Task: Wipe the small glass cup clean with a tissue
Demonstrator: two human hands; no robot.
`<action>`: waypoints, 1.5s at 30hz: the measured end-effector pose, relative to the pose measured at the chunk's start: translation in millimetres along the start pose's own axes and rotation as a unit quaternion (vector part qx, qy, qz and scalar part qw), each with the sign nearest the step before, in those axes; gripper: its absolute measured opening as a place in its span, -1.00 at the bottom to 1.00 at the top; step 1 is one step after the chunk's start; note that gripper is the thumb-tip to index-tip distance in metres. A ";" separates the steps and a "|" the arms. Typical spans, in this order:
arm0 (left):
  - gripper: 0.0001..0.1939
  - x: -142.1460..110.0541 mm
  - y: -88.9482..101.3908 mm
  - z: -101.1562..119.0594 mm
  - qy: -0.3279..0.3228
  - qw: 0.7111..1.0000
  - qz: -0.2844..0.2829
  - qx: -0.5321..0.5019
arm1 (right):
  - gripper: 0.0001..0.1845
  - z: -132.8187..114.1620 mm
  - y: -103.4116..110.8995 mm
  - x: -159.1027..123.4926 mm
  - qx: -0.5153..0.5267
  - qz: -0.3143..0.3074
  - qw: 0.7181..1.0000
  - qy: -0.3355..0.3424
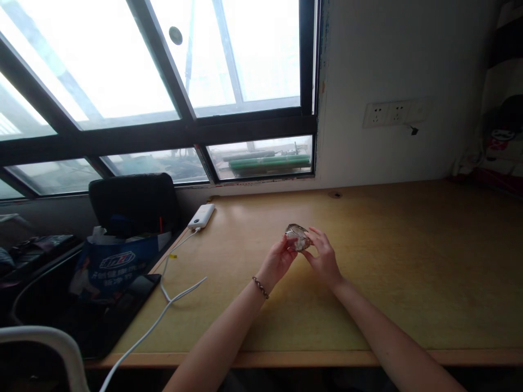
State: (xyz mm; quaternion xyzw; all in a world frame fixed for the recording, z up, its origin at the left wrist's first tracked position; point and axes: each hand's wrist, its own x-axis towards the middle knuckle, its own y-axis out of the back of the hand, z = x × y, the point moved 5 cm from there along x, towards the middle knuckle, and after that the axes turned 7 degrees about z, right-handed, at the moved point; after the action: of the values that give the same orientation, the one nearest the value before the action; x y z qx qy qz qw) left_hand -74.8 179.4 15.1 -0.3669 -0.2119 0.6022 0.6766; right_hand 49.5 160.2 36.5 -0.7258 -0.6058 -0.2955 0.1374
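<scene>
A small shiny, see-through object (297,237), perhaps a little glass bowl or wrapper, is held just above the wooden desk (408,261) near its middle. My left hand (278,261) grips it from the left with curled fingers; a braided bracelet sits on that wrist. My right hand (324,256) pinches it from the right. What the object is exactly stays unclear.
A white power bank (201,215) lies at the desk's back left, its white cable (171,283) trailing off the front edge. Left of the desk stand a black bag (133,202) and a blue packet (116,264). Wall sockets (392,113) sit above the desk.
</scene>
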 end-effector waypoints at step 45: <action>-0.70 -12.9 1.2 19.2 -0.278 0.889 0.081 0.355 | -0.83 44.4 -16.9 -8.9 0.496 0.129 0.749 -0.419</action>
State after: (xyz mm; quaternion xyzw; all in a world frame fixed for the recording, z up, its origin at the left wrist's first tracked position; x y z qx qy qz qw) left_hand -92.0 171.5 28.5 0.0643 -0.1335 0.7672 0.6240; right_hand 44.2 181.7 -6.6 -0.6777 -0.5645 0.4009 0.2477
